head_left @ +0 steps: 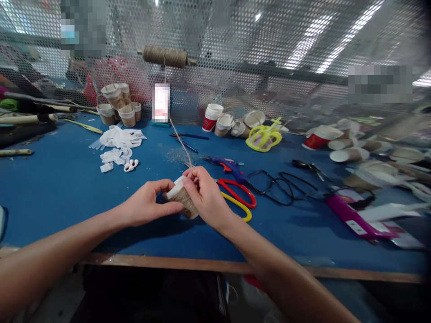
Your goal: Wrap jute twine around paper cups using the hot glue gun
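Observation:
Between my hands is a small paper cup (186, 204) wrapped in brown twine, tilted, with a white rim showing. My left hand (148, 202) grips it from the left, thumb along the wrapped side and fingers at the rim. Thumb and fingers of my right hand (205, 190) pinch its upper right edge, where the twine (180, 140) comes in. That strand runs up to a twine spool (164, 56) on a rod against the mesh. What lies under my right fingertips is hidden.
Red and yellow scissors (242, 193) and a blue glue gun (227, 166) with a looped black cable lie right of my hands. White fabric scraps (123, 137) and wrapped cups (126, 114) are at left. A purple box (358, 217) and more cups sit at right.

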`<act>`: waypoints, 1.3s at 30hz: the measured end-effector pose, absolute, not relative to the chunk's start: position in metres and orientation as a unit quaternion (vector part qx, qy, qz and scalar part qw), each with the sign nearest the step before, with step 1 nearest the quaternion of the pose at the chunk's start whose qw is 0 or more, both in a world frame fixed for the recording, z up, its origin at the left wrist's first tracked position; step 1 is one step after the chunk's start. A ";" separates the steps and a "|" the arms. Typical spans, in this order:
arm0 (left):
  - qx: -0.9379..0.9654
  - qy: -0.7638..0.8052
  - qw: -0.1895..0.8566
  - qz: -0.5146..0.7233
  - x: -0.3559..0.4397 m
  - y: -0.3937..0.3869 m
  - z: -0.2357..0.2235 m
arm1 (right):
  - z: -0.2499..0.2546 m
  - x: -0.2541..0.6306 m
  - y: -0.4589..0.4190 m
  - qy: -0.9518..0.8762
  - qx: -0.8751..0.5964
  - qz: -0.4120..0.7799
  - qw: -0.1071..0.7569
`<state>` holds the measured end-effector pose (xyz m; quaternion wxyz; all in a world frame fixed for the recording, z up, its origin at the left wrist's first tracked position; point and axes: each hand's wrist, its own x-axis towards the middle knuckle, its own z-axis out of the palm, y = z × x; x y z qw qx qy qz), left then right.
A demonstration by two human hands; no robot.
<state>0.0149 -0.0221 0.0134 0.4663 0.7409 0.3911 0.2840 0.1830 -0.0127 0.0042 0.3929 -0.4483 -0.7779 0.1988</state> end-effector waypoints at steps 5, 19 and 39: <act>0.723 0.406 0.476 0.292 0.021 -0.018 0.022 | 0.005 0.184 -0.011 -0.801 -0.429 0.137 0.394; 0.689 0.398 0.503 0.338 0.023 -0.013 0.012 | -0.003 0.180 -0.011 -0.831 -0.413 0.037 0.372; 0.669 0.435 0.529 0.289 0.021 -0.019 0.001 | -0.012 0.183 -0.015 -0.841 -0.410 0.105 0.336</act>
